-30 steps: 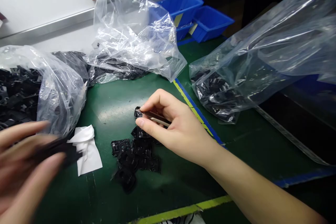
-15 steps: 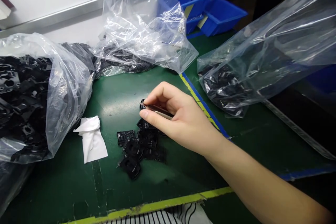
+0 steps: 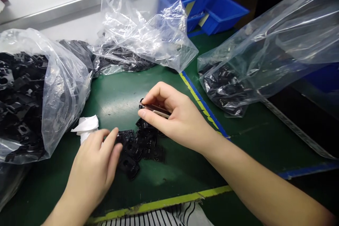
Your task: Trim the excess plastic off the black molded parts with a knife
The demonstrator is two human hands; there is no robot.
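My right hand [image 3: 174, 114] is closed around slim metal tweezers [image 3: 159, 110], with thumb and forefinger near the tips. A small black plastic part [image 3: 141, 103] shows at the fingertips; how it is gripped I cannot make out. Below that hand lies a loose pile of black plastic parts [image 3: 132, 150] on the green table. My left hand [image 3: 94, 164] hovers at the pile's left edge, slightly curled, with thumb and fingers apart and nothing seen between them. It partly covers a white cloth or tissue [image 3: 86, 125].
A clear bag full of black parts [image 3: 66, 88] stands at the left. Another plastic bag [image 3: 148, 39] lies at the back, and a third [image 3: 225, 84] at the right. Blue bins [image 3: 225, 14] sit behind. Yellow tape [image 3: 159, 204] runs along the table's front edge [image 3: 206, 192].
My left hand has come into view from the lower left and reached the pile, covering part of the white cloth. My right hand has stayed nearly in place with the tweezers.
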